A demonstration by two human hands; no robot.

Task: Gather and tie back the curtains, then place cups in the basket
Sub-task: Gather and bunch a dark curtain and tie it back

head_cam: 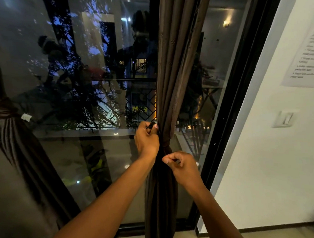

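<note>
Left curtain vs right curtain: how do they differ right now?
The left curtain is already knotted with no hand on it; the right curtain is mid-tie, with the left hand and right hand pinching its tie band. The left curtain slants at the frame's edge; the right curtain hangs straight, nearer the white wall. Both are brown, gathered fabric.

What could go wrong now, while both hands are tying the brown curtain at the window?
1. The left hand and right hand pinch only short tie ends; one may slip, so the right curtain spreads again.
2. The knot may end looser than on the left curtain.
</note>
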